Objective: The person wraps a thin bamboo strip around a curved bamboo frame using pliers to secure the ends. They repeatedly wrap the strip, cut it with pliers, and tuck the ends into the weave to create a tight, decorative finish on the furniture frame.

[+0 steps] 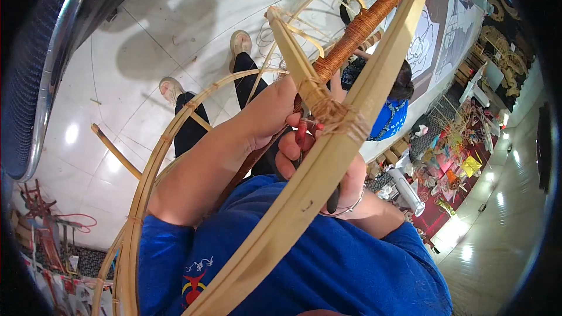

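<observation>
Pale, shiny floor tiles [132,117] are lying below you. Your big bamboo frame [298,199] is leaning across your body, and its brown wrapped pole [360,29] is running up and away. Another person in blue [389,120] is showing behind it. Your left hand [284,102] is reaching up to the joint, but I can't tell what it is holding. Your right hand [351,178] is gripping a dark handle [332,202] behind the wide strip. You seem to be fixing the string binding [339,117], so next you will probably be needing to keep that joint still and work the string gently. Frame ends are going out of sight, the strip is hiding most fingers, and I can't tell if the small red piece [302,134] is joining the handle
</observation>
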Tool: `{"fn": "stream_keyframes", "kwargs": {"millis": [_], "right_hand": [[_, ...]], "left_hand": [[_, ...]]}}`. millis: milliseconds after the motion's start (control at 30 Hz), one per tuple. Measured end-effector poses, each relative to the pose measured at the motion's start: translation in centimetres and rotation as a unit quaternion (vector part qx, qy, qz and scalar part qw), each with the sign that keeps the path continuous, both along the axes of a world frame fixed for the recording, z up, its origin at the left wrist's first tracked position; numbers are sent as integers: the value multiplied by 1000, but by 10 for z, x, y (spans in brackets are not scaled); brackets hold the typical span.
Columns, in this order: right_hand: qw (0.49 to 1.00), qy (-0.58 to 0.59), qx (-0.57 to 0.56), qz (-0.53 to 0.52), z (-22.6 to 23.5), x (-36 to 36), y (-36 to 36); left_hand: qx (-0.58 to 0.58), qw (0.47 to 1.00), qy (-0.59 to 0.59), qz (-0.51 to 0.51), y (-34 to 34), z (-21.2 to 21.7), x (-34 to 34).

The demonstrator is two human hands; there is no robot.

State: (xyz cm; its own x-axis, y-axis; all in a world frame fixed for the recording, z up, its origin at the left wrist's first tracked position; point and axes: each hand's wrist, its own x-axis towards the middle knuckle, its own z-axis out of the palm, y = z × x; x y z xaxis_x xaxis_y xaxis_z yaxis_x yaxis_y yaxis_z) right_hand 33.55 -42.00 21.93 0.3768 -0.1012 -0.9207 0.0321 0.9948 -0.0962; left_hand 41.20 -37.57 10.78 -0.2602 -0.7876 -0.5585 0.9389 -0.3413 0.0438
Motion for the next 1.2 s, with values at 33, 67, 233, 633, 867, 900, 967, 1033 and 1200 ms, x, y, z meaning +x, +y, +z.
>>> {"fn": "stream_keyframes", "kwargs": {"millis": [33,67,233,633,867,900,967,1033,1200], "right_hand": [[1000,-2,1,-3,-1,0,0],[1000,-9,-5,5,-3,-1,1],[999,-18,-31,17,-9,-9,7],[997,-58,-33,29,-13,-17,5],[997,-55,-26,42,-16,-19,4],[998,-35,-26,52,-13,-15,2],[997,-11,-16,74,-7,-13,-5],[994,-9,6,106,-1,-15,-17],[982,-19,47,182,13,-24,-22]], "left_hand": [[-1,1000,-4,-4,0,0,1],[-13,1000,-21,-4,1,-2,0],[-32,997,-57,-28,5,0,3],[-7,1000,-4,-16,3,-2,1],[33,999,4,-8,1,0,0],[34,999,-7,-10,1,-4,-3],[62,998,4,6,2,-5,-9],[118,991,45,47,-2,1,-10],[70,997,23,39,0,-5,-13]]}}
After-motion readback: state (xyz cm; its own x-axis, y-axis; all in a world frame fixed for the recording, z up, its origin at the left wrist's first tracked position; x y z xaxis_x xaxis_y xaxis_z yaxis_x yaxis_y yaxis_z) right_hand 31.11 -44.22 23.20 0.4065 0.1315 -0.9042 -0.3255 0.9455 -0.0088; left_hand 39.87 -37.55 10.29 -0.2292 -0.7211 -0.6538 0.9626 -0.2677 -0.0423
